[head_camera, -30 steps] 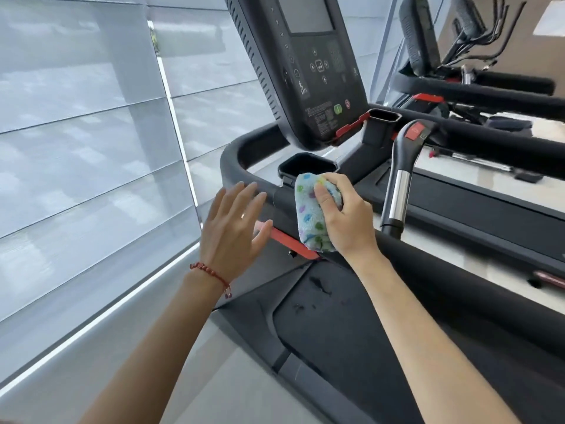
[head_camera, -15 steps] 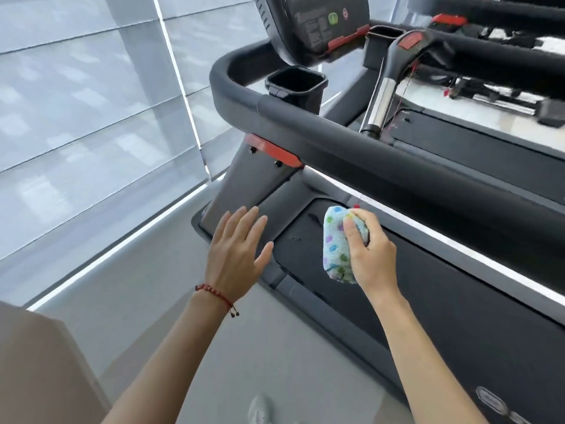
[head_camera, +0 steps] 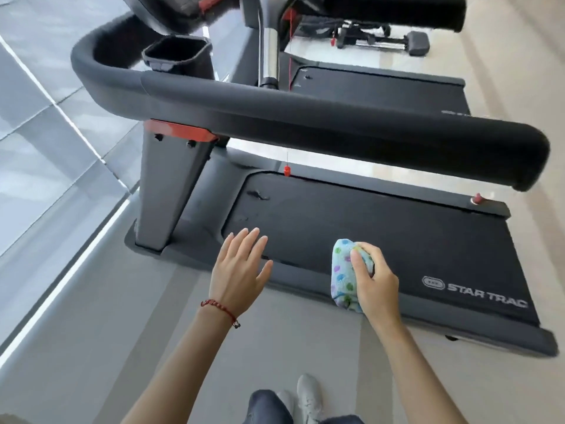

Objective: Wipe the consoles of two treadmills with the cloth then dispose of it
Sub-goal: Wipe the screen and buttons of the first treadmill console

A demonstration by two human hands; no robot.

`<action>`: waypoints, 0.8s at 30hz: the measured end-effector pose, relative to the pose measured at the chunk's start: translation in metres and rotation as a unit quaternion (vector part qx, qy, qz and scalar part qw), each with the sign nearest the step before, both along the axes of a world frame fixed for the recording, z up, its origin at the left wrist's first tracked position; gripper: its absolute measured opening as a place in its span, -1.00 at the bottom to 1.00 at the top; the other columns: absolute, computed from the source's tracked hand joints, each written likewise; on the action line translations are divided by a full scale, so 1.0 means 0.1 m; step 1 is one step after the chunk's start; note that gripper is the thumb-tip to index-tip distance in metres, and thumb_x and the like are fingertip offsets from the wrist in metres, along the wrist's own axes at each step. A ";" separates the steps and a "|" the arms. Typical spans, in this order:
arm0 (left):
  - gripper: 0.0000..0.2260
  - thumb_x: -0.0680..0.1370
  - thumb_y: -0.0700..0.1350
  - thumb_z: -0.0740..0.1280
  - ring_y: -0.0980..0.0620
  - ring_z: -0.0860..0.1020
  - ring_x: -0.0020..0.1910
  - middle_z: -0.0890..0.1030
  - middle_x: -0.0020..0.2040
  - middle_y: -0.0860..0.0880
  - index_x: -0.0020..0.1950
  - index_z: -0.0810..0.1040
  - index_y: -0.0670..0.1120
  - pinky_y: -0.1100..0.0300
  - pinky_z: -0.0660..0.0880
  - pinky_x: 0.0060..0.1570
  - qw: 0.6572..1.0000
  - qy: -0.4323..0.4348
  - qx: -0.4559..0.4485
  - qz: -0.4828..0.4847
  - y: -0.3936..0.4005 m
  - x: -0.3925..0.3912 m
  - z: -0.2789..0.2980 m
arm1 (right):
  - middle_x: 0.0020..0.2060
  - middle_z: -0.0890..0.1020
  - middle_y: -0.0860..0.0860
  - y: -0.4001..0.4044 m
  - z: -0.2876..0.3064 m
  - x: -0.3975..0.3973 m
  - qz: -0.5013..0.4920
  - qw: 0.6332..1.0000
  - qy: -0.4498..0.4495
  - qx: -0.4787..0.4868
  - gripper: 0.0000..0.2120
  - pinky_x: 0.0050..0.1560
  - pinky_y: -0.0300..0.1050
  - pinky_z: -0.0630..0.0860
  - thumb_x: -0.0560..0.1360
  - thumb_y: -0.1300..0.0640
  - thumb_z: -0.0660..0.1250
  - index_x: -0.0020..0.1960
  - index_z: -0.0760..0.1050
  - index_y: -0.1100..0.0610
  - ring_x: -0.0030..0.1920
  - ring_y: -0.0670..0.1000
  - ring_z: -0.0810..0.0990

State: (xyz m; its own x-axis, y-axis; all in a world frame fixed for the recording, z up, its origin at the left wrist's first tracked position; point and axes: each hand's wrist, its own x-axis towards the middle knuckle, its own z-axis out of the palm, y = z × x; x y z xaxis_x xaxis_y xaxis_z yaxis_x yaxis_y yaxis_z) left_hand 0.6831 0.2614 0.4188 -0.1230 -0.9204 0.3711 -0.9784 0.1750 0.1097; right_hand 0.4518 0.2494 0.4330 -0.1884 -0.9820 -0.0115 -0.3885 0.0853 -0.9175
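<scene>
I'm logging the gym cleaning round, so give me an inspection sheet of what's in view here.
Surface: treadmill belt, black, small dark marks near its front end.
Job's things: spotted cloth, bunched; console mostly out of frame.
Clutter: nothing seen.
Hands: right hand grips the cloth; left hand open, fingers spread, holding nothing.
Cables: red safety cord hanging with its clip near the belt's front edge.
Surroundings: padded handrail, cup holder, second treadmill behind, pale floor.
</scene>
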 end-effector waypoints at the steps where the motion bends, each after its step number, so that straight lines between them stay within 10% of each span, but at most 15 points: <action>1: -0.60 0.52 0.01 0.15 -0.14 0.44 0.21 0.55 0.19 -0.17 0.17 0.54 -0.22 -0.04 0.25 0.29 1.000 0.000 0.004 -0.018 -0.02 -0.05 -0.01 | -0.23 0.56 -0.24 0.06 -0.02 -0.06 -0.020 1.000 0.002 0.005 -0.91 -0.19 -0.38 0.41 0.55 0.03 0.22 0.02 0.47 -0.08 -0.19 -0.13 0.52; 24: -0.58 0.51 0.04 0.12 -0.17 0.49 0.18 0.56 0.17 -0.16 0.16 0.56 -0.20 -0.05 0.29 0.31 0.908 -0.010 0.080 -0.411 0.13 -3.38 -0.08 | -0.07 0.58 -0.05 2.02 -0.21 -2.61 -0.448 0.892 -0.052 0.028 -0.88 -0.33 -0.52 0.43 0.56 0.05 0.20 0.06 0.46 -0.02 -0.09 -0.05 0.55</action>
